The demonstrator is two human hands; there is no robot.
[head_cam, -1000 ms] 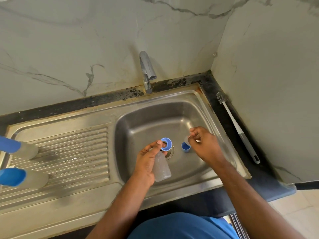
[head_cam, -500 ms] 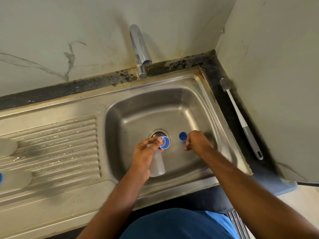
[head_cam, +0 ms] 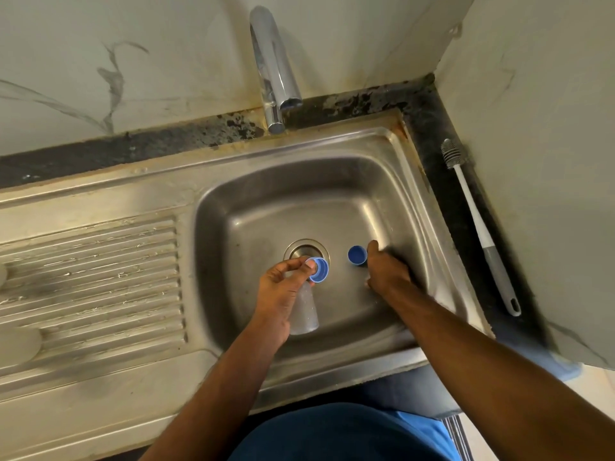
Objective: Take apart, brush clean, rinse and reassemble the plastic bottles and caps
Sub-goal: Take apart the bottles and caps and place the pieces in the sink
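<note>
Single head-worn wide-angle view, steeply downward and close over the sink (head_cam: pixel 392 151), facing the wall corner.

Left hand (head_cam: pixel 283 294): we see it over the basin, gripping a clear plastic bottle (head_cam: pixel 304 312) and pinching a blue cap (head_cam: pixel 318 269) at the bottle's top.
Right hand (head_cam: pixel 386 272): low in the basin, just beside a second blue cap (head_cam: pixel 357 254); we cannot tell whether the fingers touch it or how they are curled.
Second cap: lying on the basin floor, open side up, right of the drain (head_cam: pixel 306 251).
Sink (head_cam: pixel 233 181): stainless steel, with a ribbed draining board (head_cam: pixel 93 271) on the left.
Tap (head_cam: pixel 274 71): chrome, spout reaching over the back rim.
Bottle brush (head_cam: pixel 479 224): white with a grey handle, lying on the dark counter (head_cam: pixel 429 134) right of the sink, against the wall.
Left edge: we catch two pale rounded shapes (head_cam: pixel 16 344) on the draining board, too cut off to name.
</note>
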